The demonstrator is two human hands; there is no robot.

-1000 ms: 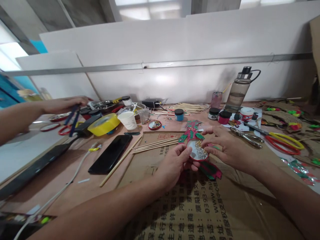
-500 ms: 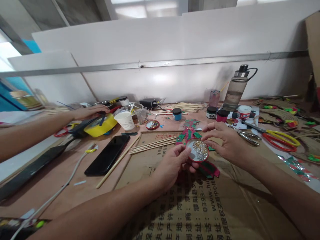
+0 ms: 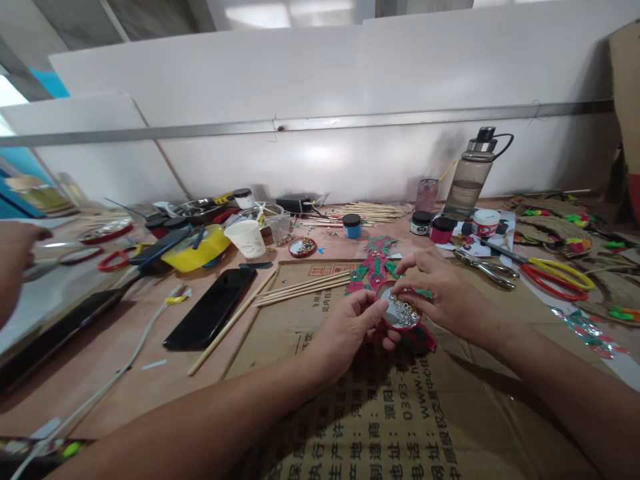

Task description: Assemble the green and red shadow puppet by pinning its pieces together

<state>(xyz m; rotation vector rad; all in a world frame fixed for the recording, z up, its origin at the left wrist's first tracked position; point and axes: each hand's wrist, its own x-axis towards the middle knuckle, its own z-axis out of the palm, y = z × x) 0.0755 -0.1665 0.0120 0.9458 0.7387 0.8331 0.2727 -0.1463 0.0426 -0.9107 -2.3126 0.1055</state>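
My left hand (image 3: 367, 317) is closed on the edge of a shallow red-rimmed jar lid (image 3: 383, 293), thumb on top and fingers beneath. Small silver and gold beads (image 3: 406, 316) lie heaped in it. My right hand (image 3: 433, 287) reaches in from the right, thumb and fingers drawn together at the beads. Whatever may be between those fingertips is too small to make out. Below and behind the lid, a pink and green decorated piece (image 3: 377, 267) with shiny dots lies on printed cardboard (image 3: 280, 327), partly covered by my hands and the lid.
Thin wooden sticks (image 3: 300, 290) and a black phone (image 3: 210, 310) lie to the left. Behind stand a white cup (image 3: 246, 240), a blue paint jar (image 3: 352, 227) and a tall bottle (image 3: 470, 173). Pliers (image 3: 485, 267) and scissors (image 3: 555, 279) are right. Another person's hand (image 3: 20, 260) shows far left.
My right hand's fingers have come down into the lid, among the beads. My left hand still holds the lid. The other person's arm has drawn back toward the left edge.
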